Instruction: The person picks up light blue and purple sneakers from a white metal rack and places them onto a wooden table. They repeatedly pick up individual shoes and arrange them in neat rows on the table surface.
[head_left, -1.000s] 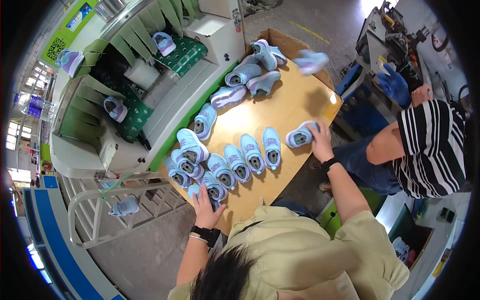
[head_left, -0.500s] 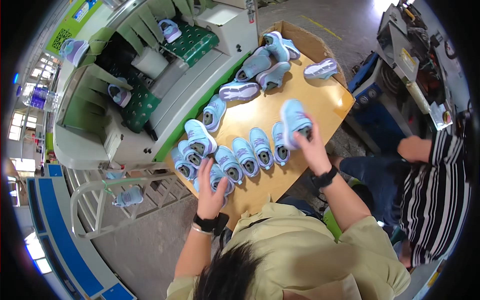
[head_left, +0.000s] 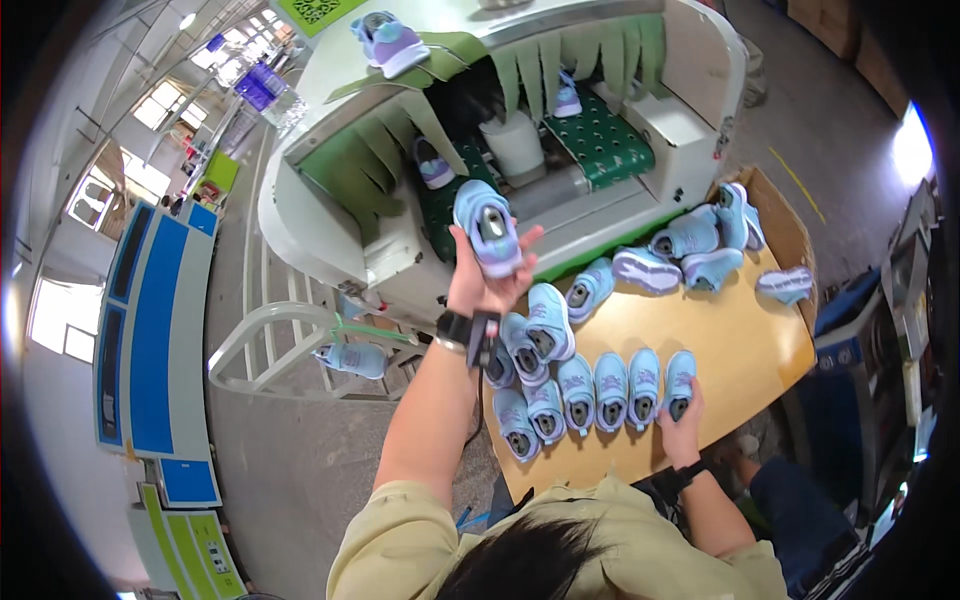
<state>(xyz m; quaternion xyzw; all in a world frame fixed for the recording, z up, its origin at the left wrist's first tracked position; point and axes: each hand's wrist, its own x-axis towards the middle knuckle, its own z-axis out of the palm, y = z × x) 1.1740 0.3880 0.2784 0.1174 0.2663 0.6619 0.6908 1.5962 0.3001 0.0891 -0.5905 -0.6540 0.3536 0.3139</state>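
On my raised left hand (head_left: 484, 284) rests a light-blue and lavender sneaker (head_left: 487, 226), its dark opening showing; the thumb is against its side and the fingers stretch out beneath and beyond it. That hand is in front of the machine's opening. Down on the table, my right hand (head_left: 683, 432) grips the heel end of another light-blue sneaker (head_left: 680, 375) at the right end of a row. The row's neighbouring sneaker (head_left: 643, 388) stands just left of it, toe pointing away. More sneakers (head_left: 548, 322) are bunched at the row's far left side.
A white machine (head_left: 690, 135) with green strip curtains and a perforated green belt (head_left: 605, 150) borders the table (head_left: 600, 465). Sneakers are piled by a cardboard wall (head_left: 785, 225). A metal rail frame (head_left: 262, 335) stands left. A co-worker's dark-clothed leg (head_left: 800, 515) is at right.
My left hand, open over the row before, now holds a sneaker up by the machine. My right hand has lowered its sneaker to the row's right end. The view has turned left.
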